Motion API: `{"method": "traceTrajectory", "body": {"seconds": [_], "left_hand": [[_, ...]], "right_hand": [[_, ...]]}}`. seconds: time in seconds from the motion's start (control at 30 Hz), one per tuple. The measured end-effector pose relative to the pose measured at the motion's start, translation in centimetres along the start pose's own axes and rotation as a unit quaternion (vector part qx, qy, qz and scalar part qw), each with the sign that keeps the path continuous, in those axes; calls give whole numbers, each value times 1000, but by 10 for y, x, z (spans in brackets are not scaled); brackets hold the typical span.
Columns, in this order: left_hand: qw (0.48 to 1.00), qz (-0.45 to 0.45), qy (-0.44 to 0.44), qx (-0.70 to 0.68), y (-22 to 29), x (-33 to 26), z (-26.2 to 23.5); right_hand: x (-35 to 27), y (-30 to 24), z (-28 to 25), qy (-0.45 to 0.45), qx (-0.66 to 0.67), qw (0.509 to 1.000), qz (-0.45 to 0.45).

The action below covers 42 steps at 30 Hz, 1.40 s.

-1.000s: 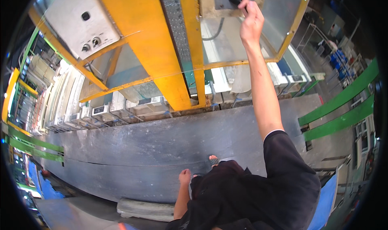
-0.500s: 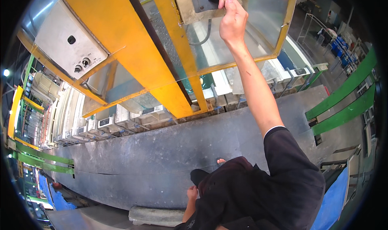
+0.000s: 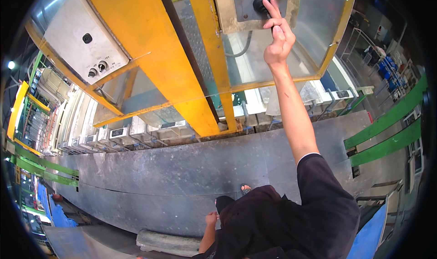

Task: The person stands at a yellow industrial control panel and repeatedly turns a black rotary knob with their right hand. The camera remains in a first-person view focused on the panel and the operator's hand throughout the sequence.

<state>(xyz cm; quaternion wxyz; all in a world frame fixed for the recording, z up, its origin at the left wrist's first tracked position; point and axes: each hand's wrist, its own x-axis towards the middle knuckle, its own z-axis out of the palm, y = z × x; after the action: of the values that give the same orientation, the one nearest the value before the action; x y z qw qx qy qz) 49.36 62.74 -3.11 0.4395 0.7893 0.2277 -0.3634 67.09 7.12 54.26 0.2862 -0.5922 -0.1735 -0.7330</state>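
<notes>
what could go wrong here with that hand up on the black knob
1. The right hand touches the black knob at full arm stretch with only the fingertips, so it may slip off or turn it too far.
2. A bare toe shows on the grey metal sheet; its edges might cut.
3. The left hand hangs low, bracing nothing.

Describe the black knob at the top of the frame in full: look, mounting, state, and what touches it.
The black knob is small, round and dark, like plastic or rubber. It sits on a grey metal plate with corner bolts, fixed to a tan box on the yellow-framed machine. The right hand, arm raised, has its fingers on the knob's right side. Its setting cannot be read.
</notes>
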Motion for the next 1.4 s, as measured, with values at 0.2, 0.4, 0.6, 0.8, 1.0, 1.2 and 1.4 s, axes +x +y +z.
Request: {"method": "traceTrajectory", "body": {"seconds": [0.2,0.4,0.6,0.8,1.0,1.2,1.4], "left_hand": [[999,33,10,35,7,6,1],[988,70,25,137,30,-1,18],[995,50,19,82,36,-12,22],[983,75,46,161,37,-20,21],[985,84,59,142,7,0,23],[992,52,48,108,24,-21,25],[987,82,63,125,7,-9,27]], "right_hand": [[-2,3,-4,-14,20,1000,0],[0,-5,0,-27,7,1000,-9],[0,-4,-1,-41,-13,999,-22],[-1,-9,-4,-42,9,999,-19],[4,-16,-3,-44,12,999,-27],[-10,-3,0,-86,-50,990,-95],[-9,-4,1,-86,-64,988,-110]]}}
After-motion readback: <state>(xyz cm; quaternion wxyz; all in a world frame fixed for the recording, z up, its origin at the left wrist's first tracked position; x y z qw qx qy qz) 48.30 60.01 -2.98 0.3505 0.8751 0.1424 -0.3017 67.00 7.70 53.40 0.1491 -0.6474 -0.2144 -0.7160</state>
